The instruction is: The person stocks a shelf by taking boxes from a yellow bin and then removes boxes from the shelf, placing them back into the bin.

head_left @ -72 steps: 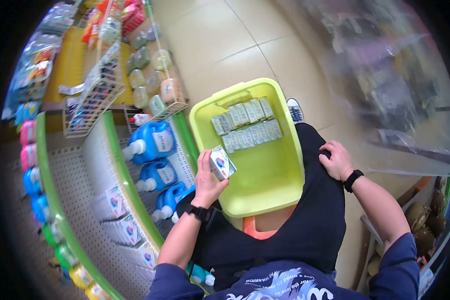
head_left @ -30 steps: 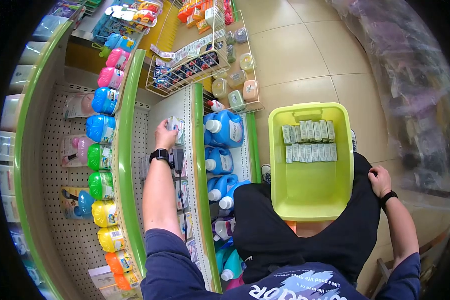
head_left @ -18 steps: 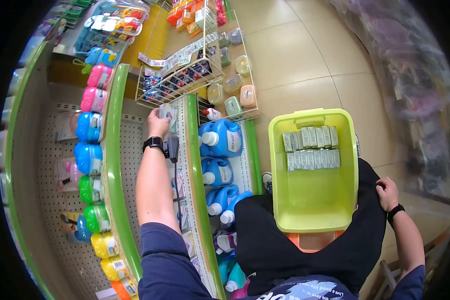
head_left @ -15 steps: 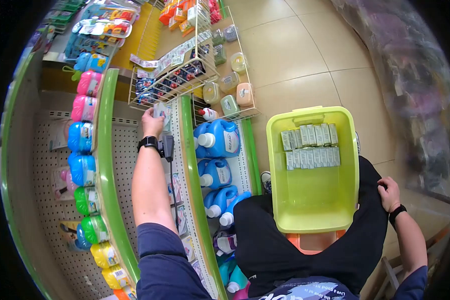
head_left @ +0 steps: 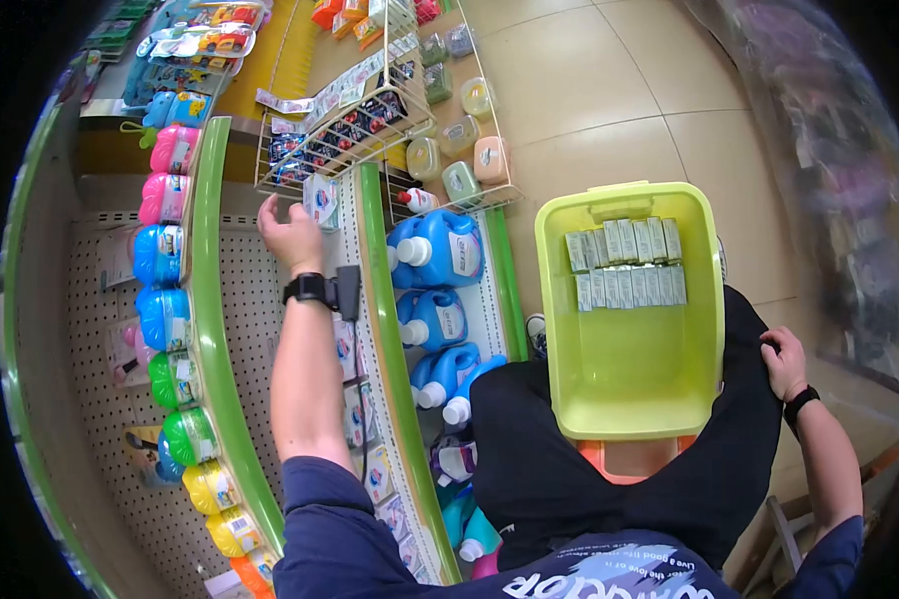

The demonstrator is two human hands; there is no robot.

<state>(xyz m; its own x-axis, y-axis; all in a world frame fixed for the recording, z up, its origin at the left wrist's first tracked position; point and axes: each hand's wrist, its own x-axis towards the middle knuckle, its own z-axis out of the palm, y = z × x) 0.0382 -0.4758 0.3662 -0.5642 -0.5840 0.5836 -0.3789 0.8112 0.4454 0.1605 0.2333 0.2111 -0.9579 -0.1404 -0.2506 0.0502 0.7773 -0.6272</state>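
My left hand [head_left: 293,240] is at the far end of the white shelf, fingers apart with nothing in them. Just beyond its fingertips stands a small white-and-blue packet [head_left: 321,200], close to the wire basket. A black wrist strap with a small device [head_left: 346,292] and a cable is on that arm. My right hand [head_left: 785,363] lies on my right knee, empty, with its fingers resting on the black trousers. The yellow-green bin [head_left: 634,384] sits between my legs, holding two rows of small boxes [head_left: 629,287] at its far end.
Blue detergent bottles [head_left: 438,319] line the lower shelf on the right. Colourful plastic containers [head_left: 165,317] stand along the left shelf edge. A wire basket [head_left: 410,130] of packets juts out at the back. An orange stool [head_left: 637,461] shows under the bin; plastic-wrapped goods [head_left: 819,180] stand at right.
My left hand has come off the packet at the shelf's far end and drawn slightly back and left, its fingers opening. The packet stays there. The right hand still rests on the knee.
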